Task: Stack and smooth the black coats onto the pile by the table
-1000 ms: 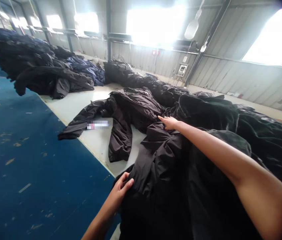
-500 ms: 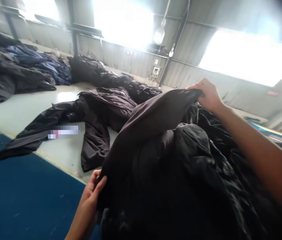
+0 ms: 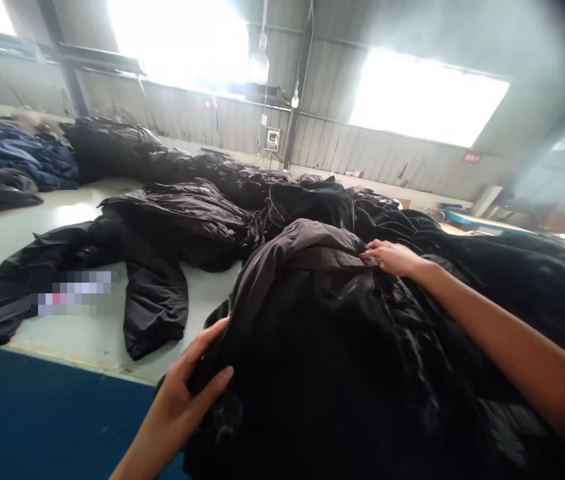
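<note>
Two-handed hold on slippery, bunched cloth

The zip edge of a black padded jacket [image 3: 312,243] was held by the left hand [image 3: 187,393], with thumb and fingers closed on the cloth. The right hand [image 3: 395,259] was laid across the jacket's upper fold, its fingers slightly spread; whether cloth was pinched there could not be told. The jacket was bunched on a heap of dark garments [image 3: 392,217] near the front edge of a pale table [image 3: 62,220]. Another black jacket [image 3: 177,213] lay spread just beside the heap, above a blue floor [image 3: 52,420]. The smooth fabric could slip from the left hand under a hard pull, and the heap's weight could drag cloth over the front edge
</note>
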The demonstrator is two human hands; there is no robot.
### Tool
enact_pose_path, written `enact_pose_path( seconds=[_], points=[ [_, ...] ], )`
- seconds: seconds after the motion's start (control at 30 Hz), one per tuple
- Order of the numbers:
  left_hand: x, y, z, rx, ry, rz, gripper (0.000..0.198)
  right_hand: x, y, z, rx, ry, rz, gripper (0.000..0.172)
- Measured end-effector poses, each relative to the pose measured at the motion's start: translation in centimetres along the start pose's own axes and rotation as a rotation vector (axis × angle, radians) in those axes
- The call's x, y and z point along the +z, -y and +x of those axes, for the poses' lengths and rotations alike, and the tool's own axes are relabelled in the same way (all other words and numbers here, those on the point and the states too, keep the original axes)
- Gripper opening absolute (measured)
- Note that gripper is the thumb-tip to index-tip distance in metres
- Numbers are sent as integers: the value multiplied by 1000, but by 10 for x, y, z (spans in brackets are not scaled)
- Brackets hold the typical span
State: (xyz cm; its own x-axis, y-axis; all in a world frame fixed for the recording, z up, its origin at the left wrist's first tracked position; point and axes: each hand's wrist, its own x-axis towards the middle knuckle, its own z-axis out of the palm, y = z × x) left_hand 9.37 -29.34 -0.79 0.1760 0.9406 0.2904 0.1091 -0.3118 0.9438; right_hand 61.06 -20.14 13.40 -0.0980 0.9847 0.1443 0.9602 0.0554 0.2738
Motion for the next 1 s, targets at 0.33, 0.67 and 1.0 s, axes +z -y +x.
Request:
enact_pose_path(
  seconds=[0.33, 0.67, 1.0],
  points=[
    [37, -28, 2, 242, 323, 61, 41, -73, 118, 83, -632, -151, 116, 90],
    [99, -94, 26, 602, 410, 205, 62, -71, -31, 28, -204, -574, -103, 38],
    [131, -94, 11, 793, 808, 461, 73, 39, -56, -54, 57, -246, 142, 56]
  ],
)
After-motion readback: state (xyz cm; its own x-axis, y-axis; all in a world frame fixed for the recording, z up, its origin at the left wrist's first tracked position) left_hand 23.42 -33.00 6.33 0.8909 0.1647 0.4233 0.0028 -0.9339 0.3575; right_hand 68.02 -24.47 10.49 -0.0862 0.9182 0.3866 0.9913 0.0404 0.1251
